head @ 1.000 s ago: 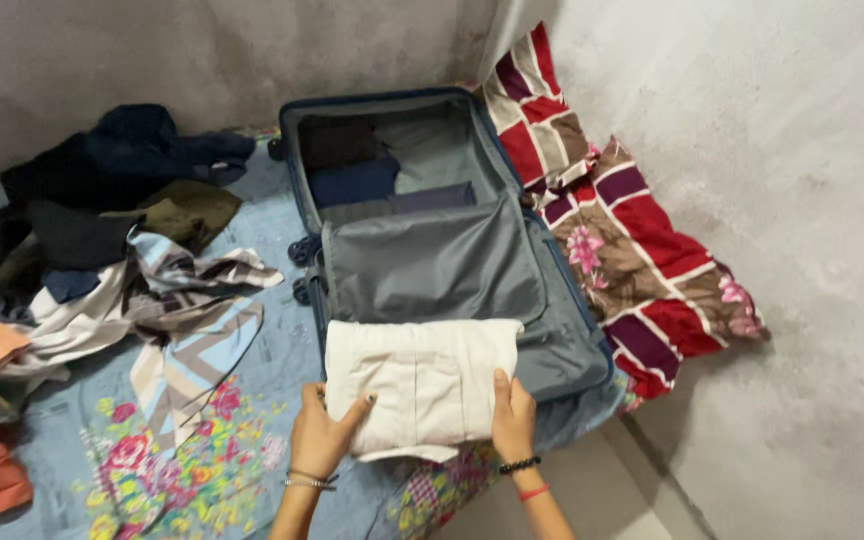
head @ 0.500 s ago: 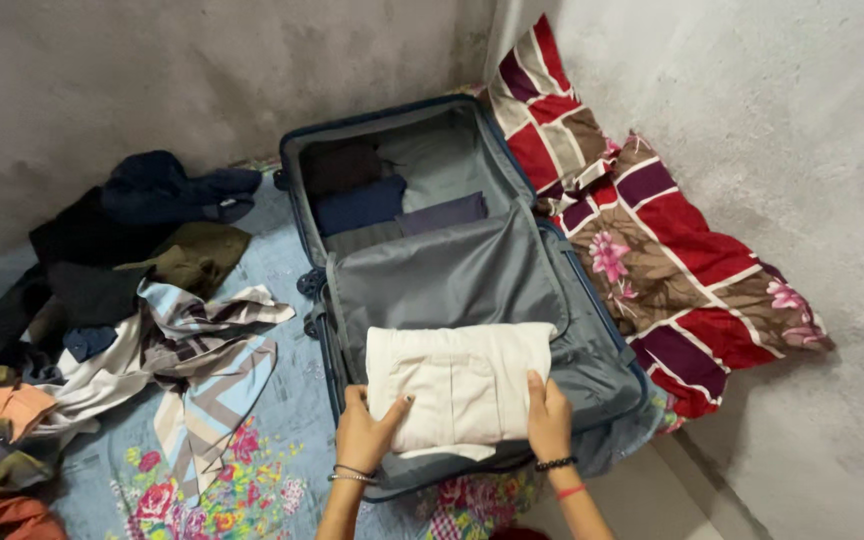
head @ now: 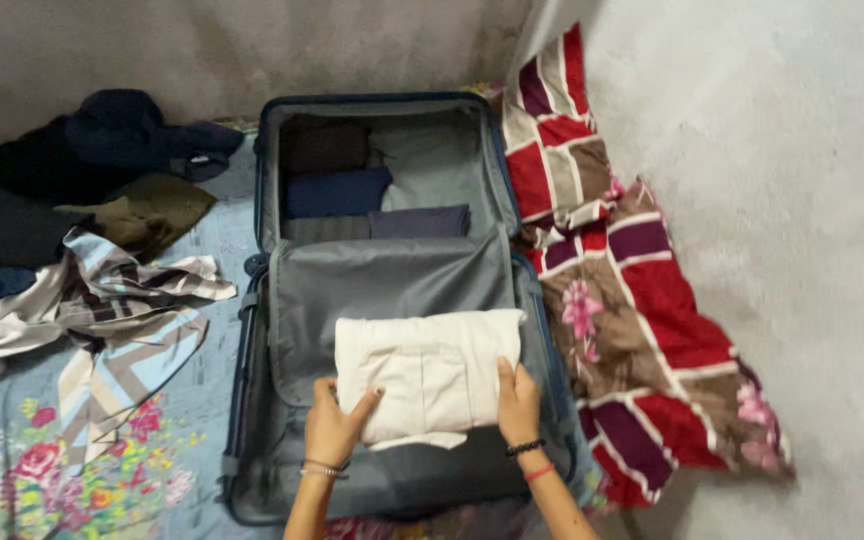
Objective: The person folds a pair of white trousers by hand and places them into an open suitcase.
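A folded cream-white garment (head: 422,372) lies on the grey lining of the near half of an open dark blue suitcase (head: 252,340). My left hand (head: 334,425) grips its lower left corner, with bangles on the wrist. My right hand (head: 518,403) holds its lower right edge and wears a black bead band and a red band. The far half of the suitcase holds folded dark clothes (head: 337,190), brown, navy and grey.
A heap of loose clothes (head: 82,220) spreads over the floral blue sheet (head: 42,460) at the left. A red patchwork quilt (head: 612,270) lies along the right wall. Bare grey walls close the corner behind and to the right.
Both hands have carried the white garment forward from the suitcase's near edge onto the grey lining. The view has shifted so the suitcase sits more squarely ahead.
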